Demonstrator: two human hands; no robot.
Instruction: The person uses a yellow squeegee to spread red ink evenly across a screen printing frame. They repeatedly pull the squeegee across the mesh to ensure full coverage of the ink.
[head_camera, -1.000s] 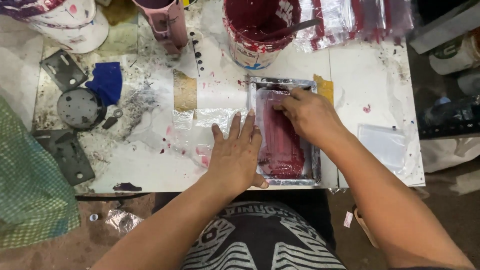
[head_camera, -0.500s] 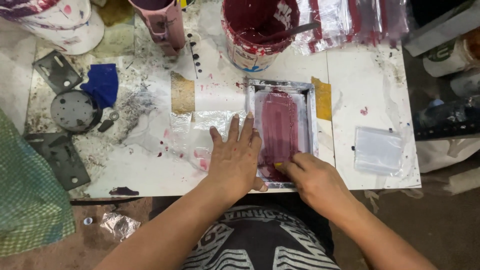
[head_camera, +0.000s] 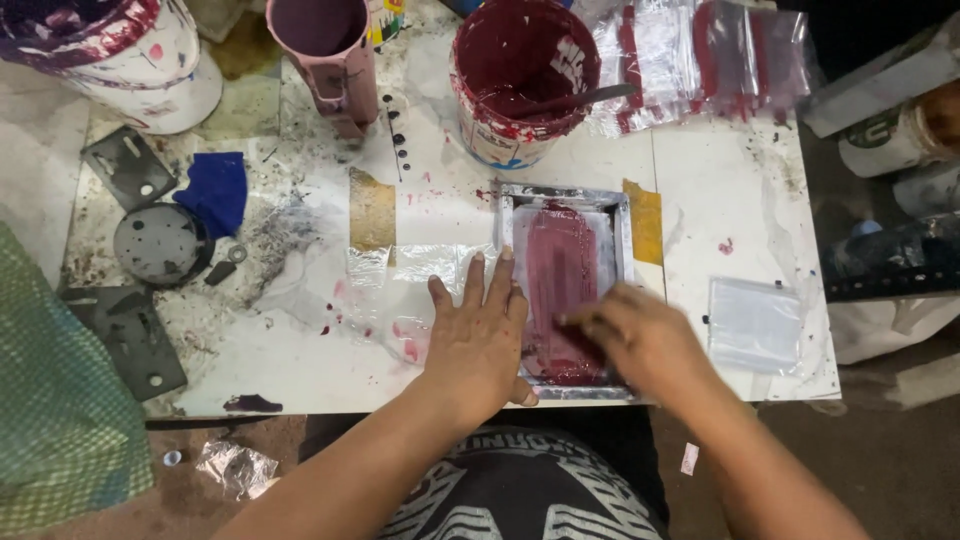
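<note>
left hand (head_camera: 478, 340): flat on the worktop (head_camera: 300, 350), fingers spread, touching the left edge of the metal frame (head_camera: 566, 290), unmoved | right hand (head_camera: 640, 340): pulled back from the frame's far end to its near end, fingers closed on a tool hidden under them | red ink on the screen now spread along its length, so one stroke seems finished

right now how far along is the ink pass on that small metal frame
Done: dark red ink covers most of the screen inside the metal frame, top to bottom. In hand: the left hand lies flat on the table at the frame's left edge, while the right hand is at the near end of the screen; what it grips is hidden. Left: a clear plastic bag lies unprinted to the right.
</note>
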